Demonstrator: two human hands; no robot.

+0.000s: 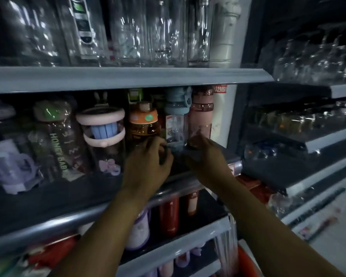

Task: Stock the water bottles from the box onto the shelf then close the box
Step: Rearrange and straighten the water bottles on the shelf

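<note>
Task item: pink translucent plastic water bottle (201, 116), upright at the right end of the dark metal shelf (48, 198), just beside a blue-capped clear plastic bottle (176, 124). It looks empty, so probably light, rigid, smooth and tippy; best gripped mid-body, not by the lid. Arms extended, hands apart: the right hand (205, 151) wraps the pink bottle's base, and the left hand (148, 162) curls by the blue-capped bottle's base, grip unclear through blur.

My 12 o'clock: row of clear glass jars (138, 31), one with black-green label strip (82, 23). 1 o'clock: white pipe (225, 31), upright; red tag (220, 89) below it. 2 o'clock: more clear glassware (312, 60), blurred. 5 o'clock: orange tub (246, 260). 7 o'clock: red packets (48, 254), blurred.
</note>
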